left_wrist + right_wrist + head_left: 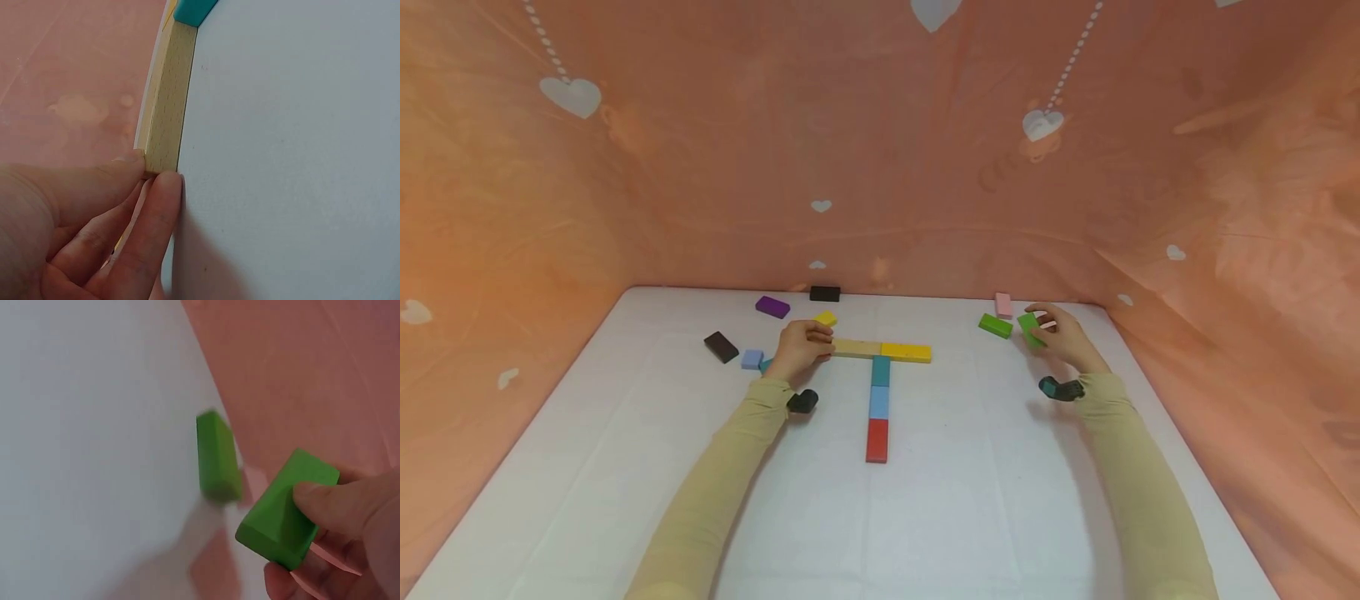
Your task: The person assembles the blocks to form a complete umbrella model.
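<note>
A plain wooden block (856, 348) lies end to end with a yellow block (906, 353), forming a bar. Below their join run a teal block (881, 371), a light blue block (879, 402) and a red block (877, 441) in a column. My left hand (799, 347) pinches the left end of the wooden block, thumb and finger on its end in the left wrist view (106, 219). At the right, my right hand (1063, 335) grips a green block (281, 509) between thumb and fingers. Another green block (996, 326) lies to its left.
A pink block (1003, 305) lies at the back right. Around the left hand are black (825, 293), purple (772, 307), dark brown (721, 347), small blue (752, 359) and yellow (826, 318) blocks, and a partly hidden teal one (765, 365). An orange cloth surrounds the white table (955, 500).
</note>
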Available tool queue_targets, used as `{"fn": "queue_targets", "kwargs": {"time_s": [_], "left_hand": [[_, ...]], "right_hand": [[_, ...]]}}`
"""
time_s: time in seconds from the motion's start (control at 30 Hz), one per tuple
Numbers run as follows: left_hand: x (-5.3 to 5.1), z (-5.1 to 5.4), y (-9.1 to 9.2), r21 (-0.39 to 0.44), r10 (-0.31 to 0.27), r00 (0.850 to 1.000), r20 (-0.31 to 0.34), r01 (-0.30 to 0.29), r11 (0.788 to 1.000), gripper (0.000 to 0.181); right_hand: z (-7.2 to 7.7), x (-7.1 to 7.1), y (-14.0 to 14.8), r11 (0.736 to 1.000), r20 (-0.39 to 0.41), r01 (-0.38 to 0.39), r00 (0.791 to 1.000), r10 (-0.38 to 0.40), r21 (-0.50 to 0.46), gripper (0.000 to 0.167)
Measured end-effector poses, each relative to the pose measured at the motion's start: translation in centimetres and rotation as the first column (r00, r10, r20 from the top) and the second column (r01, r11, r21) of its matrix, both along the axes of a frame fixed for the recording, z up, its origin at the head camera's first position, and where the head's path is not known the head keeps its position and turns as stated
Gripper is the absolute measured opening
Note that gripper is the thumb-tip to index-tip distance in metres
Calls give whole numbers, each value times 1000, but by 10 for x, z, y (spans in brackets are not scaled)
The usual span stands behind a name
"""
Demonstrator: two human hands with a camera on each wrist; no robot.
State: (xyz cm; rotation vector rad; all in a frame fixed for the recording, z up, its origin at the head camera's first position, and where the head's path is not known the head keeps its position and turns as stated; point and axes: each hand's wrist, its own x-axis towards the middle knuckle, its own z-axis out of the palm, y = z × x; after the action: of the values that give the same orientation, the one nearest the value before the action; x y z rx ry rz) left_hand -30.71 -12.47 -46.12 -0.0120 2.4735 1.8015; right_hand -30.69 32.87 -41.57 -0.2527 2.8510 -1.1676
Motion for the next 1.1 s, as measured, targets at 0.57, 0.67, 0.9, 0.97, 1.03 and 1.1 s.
{"fn": "queue_targets", "kwargs": {"time_s": [0.57, 0.67, 0.9, 0.97, 1.03, 1.1], "left_hand": [[2, 1, 1, -3, -5, 1000, -11, 5, 1000, 26], [1, 2, 0, 2, -5, 1000, -17, 5, 1000, 26], [1, 2, 0, -1, 2, 1000, -2, -2, 1000, 27], [2, 2, 0, -3, 3, 1000, 8, -3, 1000, 27], [2, 2, 0, -4, 4, 1000, 9, -4, 1000, 26], [3, 2, 0, -10, -1, 1000, 3, 1, 1000, 26]], "right_hand": [[4, -6, -60, 957, 7, -96, 995, 101, -273, 42], [0, -9, -70, 945, 6, -107, 993, 114, -308, 41], [-12, -9, -91, 933, 38, -111, 991, 132, -342, 42], [-14, -8, -97, 926, 63, -107, 988, 139, -361, 43], [-17, -8, -101, 927, 72, -100, 988, 135, -362, 44], [-20, -8, -105, 928, 79, -92, 989, 129, -361, 43]]}}
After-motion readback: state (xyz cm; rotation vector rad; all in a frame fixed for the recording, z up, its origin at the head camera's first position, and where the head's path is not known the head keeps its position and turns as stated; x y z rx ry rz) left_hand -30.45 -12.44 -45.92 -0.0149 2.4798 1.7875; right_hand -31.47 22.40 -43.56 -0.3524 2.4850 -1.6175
